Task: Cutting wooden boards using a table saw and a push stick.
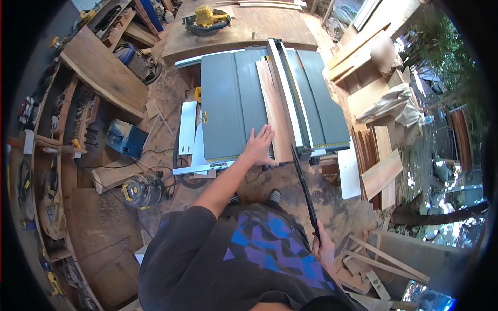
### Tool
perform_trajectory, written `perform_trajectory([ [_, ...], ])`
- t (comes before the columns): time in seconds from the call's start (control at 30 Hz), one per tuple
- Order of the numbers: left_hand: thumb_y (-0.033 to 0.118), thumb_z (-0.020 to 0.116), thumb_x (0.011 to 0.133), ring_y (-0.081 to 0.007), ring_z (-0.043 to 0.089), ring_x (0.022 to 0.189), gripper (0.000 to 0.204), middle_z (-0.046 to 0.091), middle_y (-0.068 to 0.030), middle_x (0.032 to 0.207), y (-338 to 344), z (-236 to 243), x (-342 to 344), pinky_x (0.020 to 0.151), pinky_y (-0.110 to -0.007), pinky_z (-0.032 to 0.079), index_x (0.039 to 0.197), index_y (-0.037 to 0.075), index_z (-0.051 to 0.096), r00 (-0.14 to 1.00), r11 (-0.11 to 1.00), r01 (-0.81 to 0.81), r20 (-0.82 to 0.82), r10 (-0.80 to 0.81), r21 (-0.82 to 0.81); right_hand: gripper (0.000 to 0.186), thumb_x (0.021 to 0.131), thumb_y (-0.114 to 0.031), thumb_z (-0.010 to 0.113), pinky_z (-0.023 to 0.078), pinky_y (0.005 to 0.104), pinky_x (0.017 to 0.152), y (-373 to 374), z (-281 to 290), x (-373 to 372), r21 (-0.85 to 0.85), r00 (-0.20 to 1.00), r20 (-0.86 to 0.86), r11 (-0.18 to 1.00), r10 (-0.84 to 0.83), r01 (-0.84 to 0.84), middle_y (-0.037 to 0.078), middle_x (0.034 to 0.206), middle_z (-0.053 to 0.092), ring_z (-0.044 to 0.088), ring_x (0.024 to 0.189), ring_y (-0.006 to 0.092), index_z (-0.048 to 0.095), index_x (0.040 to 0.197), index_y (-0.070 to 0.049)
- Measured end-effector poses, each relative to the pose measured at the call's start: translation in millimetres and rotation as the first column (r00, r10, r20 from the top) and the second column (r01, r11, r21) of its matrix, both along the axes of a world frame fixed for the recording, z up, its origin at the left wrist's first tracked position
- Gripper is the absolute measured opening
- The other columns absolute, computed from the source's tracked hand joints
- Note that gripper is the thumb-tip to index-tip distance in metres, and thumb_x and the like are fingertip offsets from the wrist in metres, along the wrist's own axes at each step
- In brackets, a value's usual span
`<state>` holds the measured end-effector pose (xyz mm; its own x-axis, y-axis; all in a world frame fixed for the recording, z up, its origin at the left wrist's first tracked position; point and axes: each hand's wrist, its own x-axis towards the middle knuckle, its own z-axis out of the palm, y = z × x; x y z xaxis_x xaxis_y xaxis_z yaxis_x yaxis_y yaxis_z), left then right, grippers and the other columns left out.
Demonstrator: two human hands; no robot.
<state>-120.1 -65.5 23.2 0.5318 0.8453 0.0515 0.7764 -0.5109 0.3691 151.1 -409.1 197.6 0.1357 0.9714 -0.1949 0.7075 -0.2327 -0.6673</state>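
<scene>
While the left hand [257,148] spreads wide, apparently touching the wooden plank [277,111], the right hand [324,245] grips a black stick [305,192].

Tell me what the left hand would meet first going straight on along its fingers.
The wooden board, right by the left hand; beyond it, probably the long rail, though depth is unclear.

The head fisheye looks down at the nearby table saw [220,103].
</scene>
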Motion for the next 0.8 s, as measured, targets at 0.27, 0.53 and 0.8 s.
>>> perform_trajectory([
  [0.27,0.072,0.086,0.057,-0.0317,0.018,0.164,0.146,0.023,-0.0208,0.174,29,5,-3,0.128,-0.065,0.017,0.166,-0.002,0.024,1.000,0.996,-0.019,-0.017,0.018,-0.082,0.072,0.096,-0.002,0.058,0.052,0.0506,0.074,9,0,-30,-0.110,0.972,0.224,0.993,0.074,-0.051,0.021,0.097,0.065,0.066,0.082,0.0414,0.041,0.164,-0.019],
  [0.53,0.072,0.087,0.057,-0.0322,0.018,0.163,0.146,0.024,-0.0212,0.174,54,-7,-7,0.131,-0.057,0.019,0.166,-0.001,0.024,0.999,0.997,-0.026,0.028,0.028,-0.072,0.084,0.092,0.000,0.057,0.053,0.0518,0.073,55,-10,-53,-0.129,0.934,0.346,0.991,0.089,-0.046,0.023,0.099,0.065,0.066,0.082,0.0432,0.030,0.169,-0.021],
  [0.8,0.068,0.088,0.063,-0.0326,0.026,0.161,0.132,0.030,-0.0213,0.172,85,-16,-14,0.130,-0.051,0.026,0.163,-0.001,0.035,0.994,0.999,-0.029,0.106,0.032,-0.033,0.087,0.091,-0.005,0.059,0.056,0.0531,0.072,106,-1,-60,-0.215,0.897,0.410,0.973,0.168,-0.084,0.024,0.100,0.065,0.068,0.081,0.0432,0.026,0.170,-0.020],
])
